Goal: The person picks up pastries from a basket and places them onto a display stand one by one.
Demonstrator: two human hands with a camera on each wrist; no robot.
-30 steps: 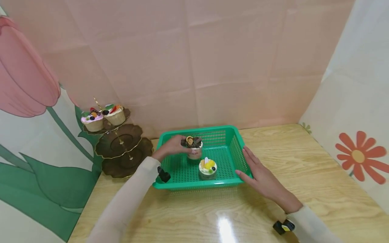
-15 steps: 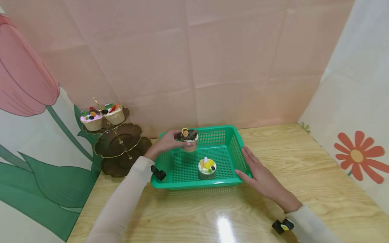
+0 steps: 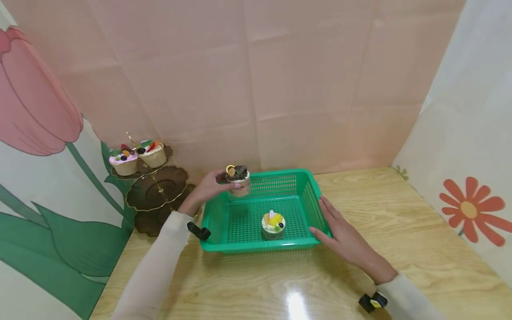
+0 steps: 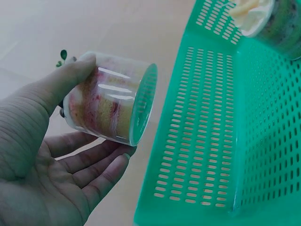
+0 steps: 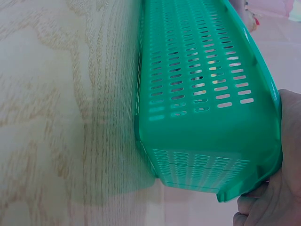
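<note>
In my left hand [image 3: 209, 186] I grip a clear dessert cup [image 3: 241, 186] with dark chocolate pieces, a biscuit and a gold ring on top. It is held above the left back part of the green basket [image 3: 260, 245]. The left wrist view shows layered pink and yellow cake through the wall of the cup [image 4: 110, 101], between thumb and fingers. My right hand [image 3: 342, 233] holds the basket's front right corner, the thumb over the rim and the fingers along the outside. A second dessert cup [image 3: 274, 226], topped with cream and yellow fruit, stands in the basket near its front wall.
Left of the basket, a brown three-tier stand [image 3: 158, 189] with gold edges stands against the backdrop. On its top tier sit a pink-topped cupcake [image 3: 125, 163] and a white-topped cupcake [image 3: 153, 155]. The wooden table [image 3: 384, 195] meets a pink backdrop [image 3: 300, 89] behind the basket.
My left hand has raised the chocolate-topped cup and carried it left, from low inside the basket toward its left back rim. My right hand stays at the basket's corner.
</note>
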